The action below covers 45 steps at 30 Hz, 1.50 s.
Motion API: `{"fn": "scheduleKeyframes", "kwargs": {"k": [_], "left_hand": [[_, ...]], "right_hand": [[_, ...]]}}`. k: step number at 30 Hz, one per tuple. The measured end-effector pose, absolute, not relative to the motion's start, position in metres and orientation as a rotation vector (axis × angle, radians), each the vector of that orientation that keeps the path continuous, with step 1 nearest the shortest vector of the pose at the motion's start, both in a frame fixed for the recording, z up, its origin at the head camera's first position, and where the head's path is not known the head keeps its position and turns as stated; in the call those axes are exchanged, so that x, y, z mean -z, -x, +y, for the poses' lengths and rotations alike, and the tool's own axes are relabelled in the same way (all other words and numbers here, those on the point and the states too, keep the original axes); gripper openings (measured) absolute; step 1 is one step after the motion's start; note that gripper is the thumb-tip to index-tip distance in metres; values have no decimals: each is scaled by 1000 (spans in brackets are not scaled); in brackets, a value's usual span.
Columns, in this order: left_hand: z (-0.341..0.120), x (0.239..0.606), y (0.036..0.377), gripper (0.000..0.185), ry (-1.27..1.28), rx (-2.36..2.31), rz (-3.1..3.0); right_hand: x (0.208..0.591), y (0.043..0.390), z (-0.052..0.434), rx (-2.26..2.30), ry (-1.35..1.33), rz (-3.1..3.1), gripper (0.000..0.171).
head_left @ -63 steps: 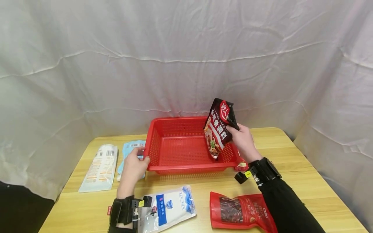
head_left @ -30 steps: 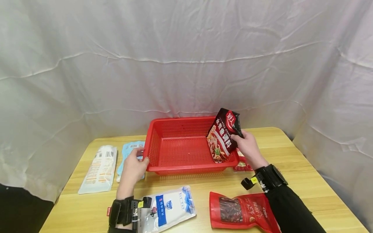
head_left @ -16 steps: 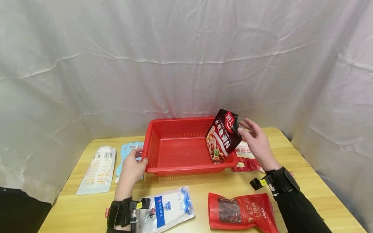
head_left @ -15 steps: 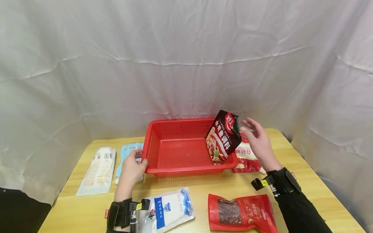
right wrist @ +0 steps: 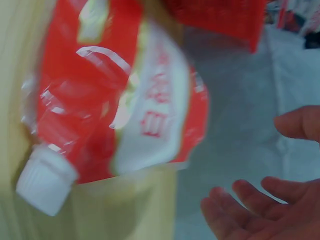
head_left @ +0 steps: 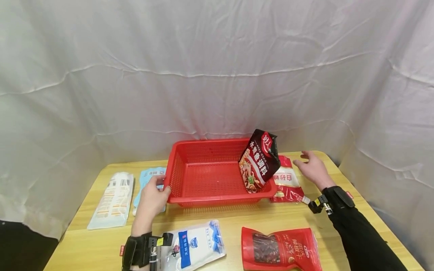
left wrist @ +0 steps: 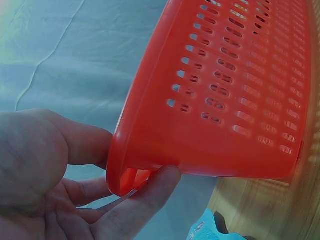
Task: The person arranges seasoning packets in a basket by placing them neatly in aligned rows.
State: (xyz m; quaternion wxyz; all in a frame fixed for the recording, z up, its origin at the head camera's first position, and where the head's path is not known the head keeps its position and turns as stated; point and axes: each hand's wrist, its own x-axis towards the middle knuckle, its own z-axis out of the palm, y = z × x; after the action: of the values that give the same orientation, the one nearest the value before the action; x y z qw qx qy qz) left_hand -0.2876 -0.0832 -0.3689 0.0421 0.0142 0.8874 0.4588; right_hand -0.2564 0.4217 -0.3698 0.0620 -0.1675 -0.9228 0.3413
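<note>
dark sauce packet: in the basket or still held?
In. The dark sauce packet leans upright against the red basket right wall; the right hand hovers open, apart.

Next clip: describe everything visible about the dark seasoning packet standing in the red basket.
The dark seasoning packet is a glossy, soft-looking pouch, black-brown with a red round logo near its top, white characters down its face and a food picture low down. It stands tilted in the right end of the red basket, its bottom on the basket floor and its back leaning on the right wall, top above the rim. Its top edge is crumpled. No hand touches it; the right hand hovers open to its right.
</note>
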Motion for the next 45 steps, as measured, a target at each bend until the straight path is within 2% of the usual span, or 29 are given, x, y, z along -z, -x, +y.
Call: {"fn": "scheduleKeyframes", "kwargs": {"k": [4, 13, 21, 29, 36, 45], "left_hand": [[-84, 368, 288, 51, -48, -1407, 2714], [-80, 366, 289, 53, -53, -1420, 2713], [-78, 366, 291, 52, -81, -1430, 2715], [-81, 367, 291, 52, -79, -1437, 2709], [-84, 369, 290, 50, -86, -1444, 2719], [-85, 367, 288, 50, -98, -1460, 2706]], "right_hand": [[384, 268, 433, -1035, 549, -2914, 79], [403, 284, 442, -1133, 715, -3092, 106], [411, 287, 444, -1183, 797, -3047, 95], [418, 290, 442, -1243, 853, -2957, 90], [419, 294, 436, -1212, 703, -2915, 71], [421, 282, 439, -1500, 755, -2731, 79]]}}
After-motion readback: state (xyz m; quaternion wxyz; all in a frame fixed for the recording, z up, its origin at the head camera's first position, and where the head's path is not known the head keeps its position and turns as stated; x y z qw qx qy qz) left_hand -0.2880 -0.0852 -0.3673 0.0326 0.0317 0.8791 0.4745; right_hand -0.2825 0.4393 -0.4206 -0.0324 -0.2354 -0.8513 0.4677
